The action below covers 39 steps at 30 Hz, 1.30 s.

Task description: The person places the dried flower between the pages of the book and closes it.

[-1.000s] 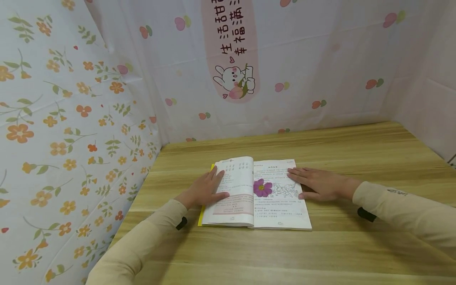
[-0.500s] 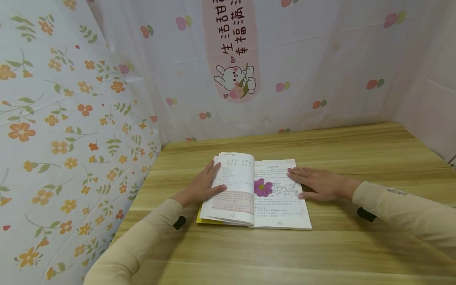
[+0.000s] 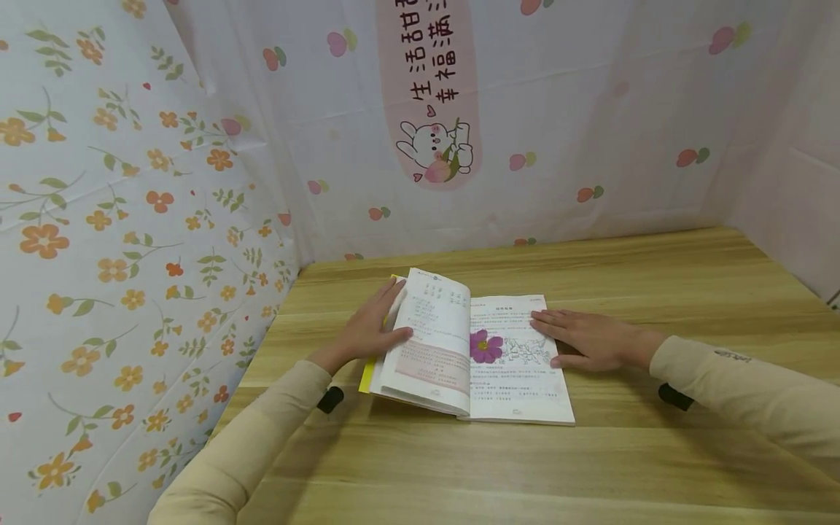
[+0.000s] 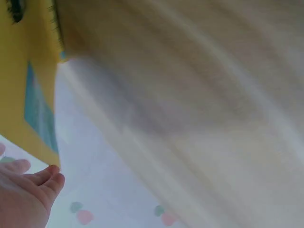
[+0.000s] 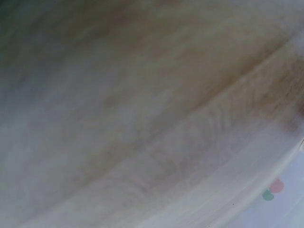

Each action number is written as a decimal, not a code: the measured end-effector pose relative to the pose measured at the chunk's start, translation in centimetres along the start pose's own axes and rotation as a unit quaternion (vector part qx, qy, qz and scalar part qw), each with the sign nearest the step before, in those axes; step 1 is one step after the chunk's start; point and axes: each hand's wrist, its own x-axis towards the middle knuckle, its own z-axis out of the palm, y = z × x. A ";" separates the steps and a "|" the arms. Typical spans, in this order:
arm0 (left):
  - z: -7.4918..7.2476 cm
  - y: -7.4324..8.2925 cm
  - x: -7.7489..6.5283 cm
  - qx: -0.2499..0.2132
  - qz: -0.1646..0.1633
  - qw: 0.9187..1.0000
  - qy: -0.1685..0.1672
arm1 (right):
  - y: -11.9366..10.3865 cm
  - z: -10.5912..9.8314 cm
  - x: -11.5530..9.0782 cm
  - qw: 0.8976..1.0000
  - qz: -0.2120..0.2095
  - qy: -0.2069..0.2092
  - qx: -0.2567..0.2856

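An open book (image 3: 518, 397) lies on the wooden table in the head view, its left part raised off the tabletop at a tilt. My left hand (image 3: 363, 332) holds that raised part by its outer edge, thumb over the page and fingers at the far edge. In the left wrist view the yellow cover (image 4: 16, 90) shows beside the fingertips (image 4: 54, 178). A purple flower (image 3: 486, 347) with a yellow centre is on the right page, near the spine. My right hand (image 3: 593, 341) rests flat on that page's outer edge. The right wrist view is mostly blurred tabletop.
The wooden table (image 3: 420, 474) extends around the book on all sides. A white cloth with orange flowers (image 3: 118, 255) hangs at the left, and a cloth with a rabbit drawing (image 3: 433, 153) hangs behind the table. Black wrist bands sit under both sleeves.
My left hand has lifted the book's left part from near the table into a steeper tilt, and more of the yellow cover shows at the upper edge. The right hand stays put.
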 end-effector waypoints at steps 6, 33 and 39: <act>-1.3 1.0 1.0 -0.011 0.018 1.000 -0.013 | -0.1 -0.1 -0.1 1.000 -0.003 0.006 0.005; -2.1 9.1 6.7 -0.089 0.055 0.993 -0.062 | 0.3 0.2 -0.1 0.999 -0.022 0.013 -0.027; -0.8 10.9 7.8 -0.128 0.054 0.988 -0.060 | 0.3 0.2 0.1 0.998 -0.040 0.031 -0.033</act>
